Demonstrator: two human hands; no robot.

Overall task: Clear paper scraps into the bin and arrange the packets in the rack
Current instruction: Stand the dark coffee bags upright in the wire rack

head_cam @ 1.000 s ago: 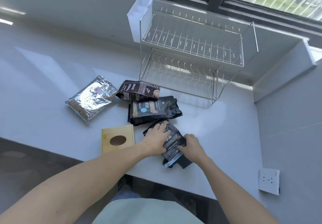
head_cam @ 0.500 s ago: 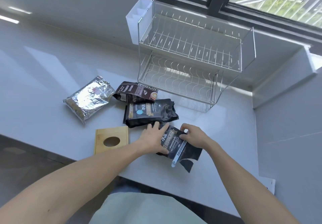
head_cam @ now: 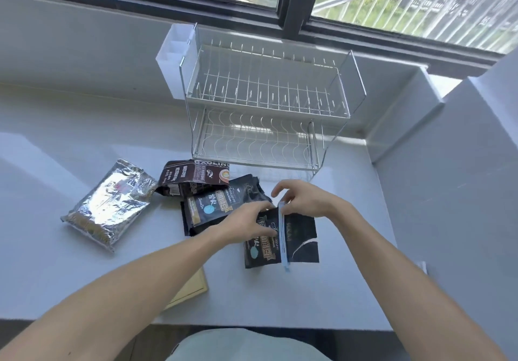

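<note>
Head view looks down on a white worktop under a window. Near the frame's centre both hands meet on a black packet lying flat on the worktop. The left hand presses its fingers on the packet's printed left half, while the right hand pinches the top end of a pale blue clip that runs down the packet's middle; how firmly the clip bites is hard to judge. Just left, partly under the left hand, lies a second black packet, with a brown packet touching its upper edge. A silver foil packet sits apart at left. A two-tier wire rack stands above centre, with a white caddy hung on its left end. A wooden box peeks out beneath the left forearm.
</note>
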